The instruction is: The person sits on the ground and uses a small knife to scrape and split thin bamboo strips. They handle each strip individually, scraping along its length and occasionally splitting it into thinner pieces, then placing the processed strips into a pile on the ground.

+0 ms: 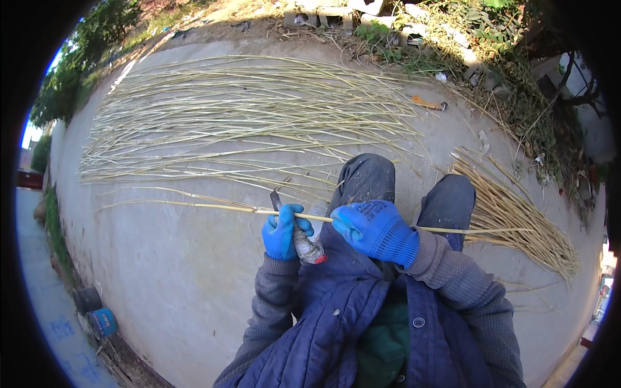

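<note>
Both my hands wear blue gloves. In my left hand (280, 233) is a knife with a dark blade (276, 200) and a grey wrapped handle (306, 244) with a red end. A long thin tan stalk (317, 218) runs across just above my lap, passing through the left hand by the blade. My right hand (377, 227) is closed around the stalk over my knees. Left of the blade the stalk is parted into two thin strands (187, 205); to the right it reaches over the bundle. The blade's contact with the stalk is partly hidden by my fingers.
Many pale split strips (246, 116) lie spread on the concrete (174, 278) ahead. A bundle of stalks (517, 220) lies at my right. An orange-handled tool (427, 103) rests beyond the strips. Brush and rubble (517, 110) border the far right; a blue bucket (102, 321) stands lower left.
</note>
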### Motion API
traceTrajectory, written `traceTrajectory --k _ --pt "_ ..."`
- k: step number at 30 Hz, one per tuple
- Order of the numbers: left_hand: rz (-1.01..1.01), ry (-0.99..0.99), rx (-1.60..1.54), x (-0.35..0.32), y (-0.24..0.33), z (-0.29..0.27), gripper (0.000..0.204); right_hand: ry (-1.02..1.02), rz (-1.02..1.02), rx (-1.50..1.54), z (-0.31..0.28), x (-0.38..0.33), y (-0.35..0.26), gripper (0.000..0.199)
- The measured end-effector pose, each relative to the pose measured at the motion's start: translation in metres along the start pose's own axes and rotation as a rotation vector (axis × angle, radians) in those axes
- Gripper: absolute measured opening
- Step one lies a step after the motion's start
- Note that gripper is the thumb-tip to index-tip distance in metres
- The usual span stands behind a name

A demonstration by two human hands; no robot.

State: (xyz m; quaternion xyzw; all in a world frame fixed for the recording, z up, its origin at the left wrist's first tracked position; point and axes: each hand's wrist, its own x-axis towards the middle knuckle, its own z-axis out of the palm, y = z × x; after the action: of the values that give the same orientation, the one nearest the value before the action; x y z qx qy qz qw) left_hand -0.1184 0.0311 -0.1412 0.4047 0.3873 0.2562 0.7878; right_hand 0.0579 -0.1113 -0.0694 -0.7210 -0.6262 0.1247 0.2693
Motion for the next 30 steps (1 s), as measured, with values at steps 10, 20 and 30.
traceTrajectory --k 10,20,30 --pt "-0.028 -0.026 0.020 -0.020 -0.005 0.018 0.034 0.039 -0.093 0.085 0.004 0.013 -0.007 0.019" --pt "-0.033 -0.133 -0.086 -0.024 -0.020 0.016 0.033 -0.028 -0.178 0.089 0.013 0.010 0.005 0.010" --pt "-0.072 0.111 0.106 -0.022 -0.005 0.015 0.030 -0.028 -0.130 0.008 0.007 0.014 0.002 0.011"
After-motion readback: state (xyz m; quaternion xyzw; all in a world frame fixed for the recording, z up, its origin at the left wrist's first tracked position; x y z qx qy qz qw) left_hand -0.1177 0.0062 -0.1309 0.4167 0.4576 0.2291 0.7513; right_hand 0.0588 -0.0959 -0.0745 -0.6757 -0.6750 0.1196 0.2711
